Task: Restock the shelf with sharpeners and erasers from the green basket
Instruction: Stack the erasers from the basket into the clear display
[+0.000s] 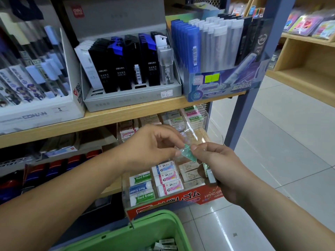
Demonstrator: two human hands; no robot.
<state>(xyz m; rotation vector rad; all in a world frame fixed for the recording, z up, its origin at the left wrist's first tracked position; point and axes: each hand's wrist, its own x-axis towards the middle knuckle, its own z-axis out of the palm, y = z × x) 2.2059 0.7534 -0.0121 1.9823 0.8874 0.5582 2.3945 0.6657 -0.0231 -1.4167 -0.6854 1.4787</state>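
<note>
Head view: my left hand (pixel 154 147) and right hand (pixel 223 171) both pinch one green wrapped packet (pixel 187 152) above the clear eraser tray (pixel 168 201); green basket (pixel 154 225) lies below that tray.

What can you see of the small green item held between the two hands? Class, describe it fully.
The small green item is teal, roughly wedge-shaped and tilted, in what looks like clear, shiny plastic wrap. The left hand pinches its left edge and the right hand pinches its right edge, holding it in the air in front of the clear eraser tray. Whether it is a sharpener or an eraser cannot be told.
</note>
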